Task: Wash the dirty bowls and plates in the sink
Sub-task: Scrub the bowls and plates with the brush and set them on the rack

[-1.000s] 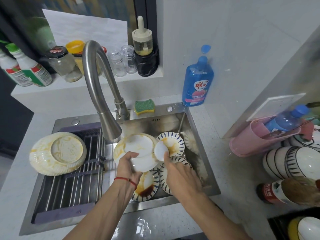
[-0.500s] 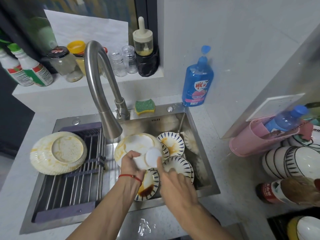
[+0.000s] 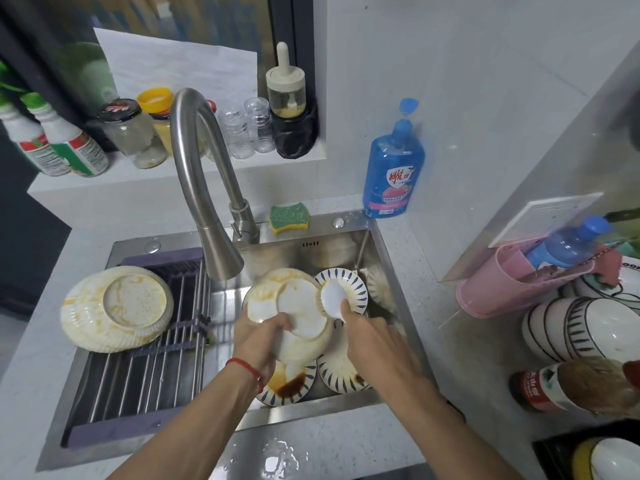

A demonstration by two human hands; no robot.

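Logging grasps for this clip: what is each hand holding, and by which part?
Left hand grips the stacked dirty dishes at their near rim. Right hand pinches a small white dish by its lower edge.

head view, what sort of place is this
Most likely a home kitchen: a steel sink full of dirty plates, a tap, and a dish soap bottle beside it.
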